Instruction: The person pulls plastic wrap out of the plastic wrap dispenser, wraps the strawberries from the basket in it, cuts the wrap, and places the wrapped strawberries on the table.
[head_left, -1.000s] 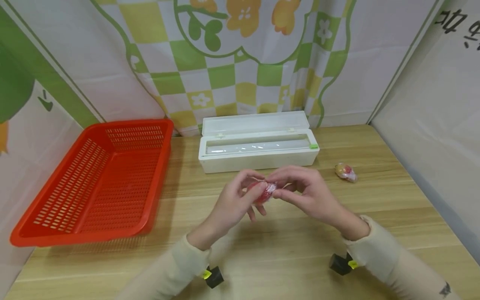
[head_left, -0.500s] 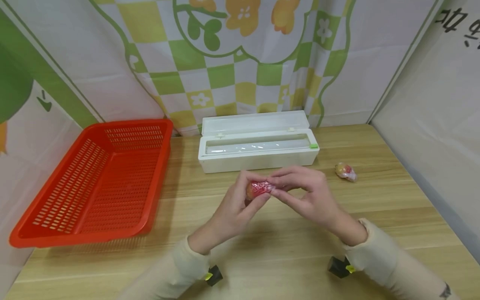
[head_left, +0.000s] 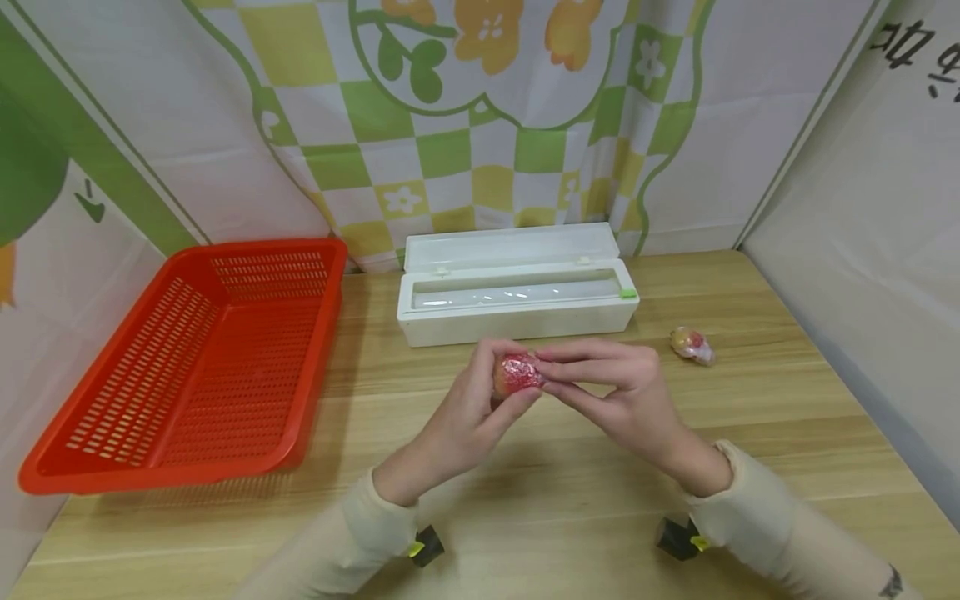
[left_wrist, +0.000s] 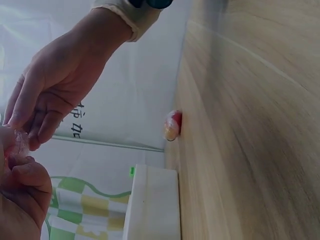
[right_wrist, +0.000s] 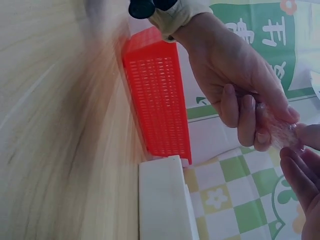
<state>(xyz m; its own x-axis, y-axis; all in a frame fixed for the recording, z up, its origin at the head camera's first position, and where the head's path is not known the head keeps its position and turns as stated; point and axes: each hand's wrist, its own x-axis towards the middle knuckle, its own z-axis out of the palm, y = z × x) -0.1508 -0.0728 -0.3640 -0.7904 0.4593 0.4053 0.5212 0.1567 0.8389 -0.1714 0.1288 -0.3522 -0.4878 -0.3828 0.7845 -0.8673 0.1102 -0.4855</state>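
A small red-and-yellow round fruit point(head_left: 516, 375), covered in shiny cling film, is held above the table between both hands. My left hand point(head_left: 467, 417) grips it, fingers behind and thumb in front. On its right end my right hand point(head_left: 626, 396) pinches the film between thumb and fingertips. Crinkled clear film point(right_wrist: 281, 131) shows around the fruit in the right wrist view, where the left hand's fingers curl under it. A second film-wrapped fruit point(head_left: 692, 343), yellow and red, lies on the table to the right. Its film is bunched at one end.
A white cling film box point(head_left: 517, 321) with its lid raised stands behind the hands, a roll of film point(head_left: 517, 295) inside. To the left is a red perforated plastic basket point(head_left: 315, 367) on the wooden table point(head_left: 570, 517). A patterned curtain point(head_left: 491, 187) hangs behind.
The left hand has turned the fruit and closed its fingers round it. My right fingertips have stayed at its right end, now drawn closer together on the film.
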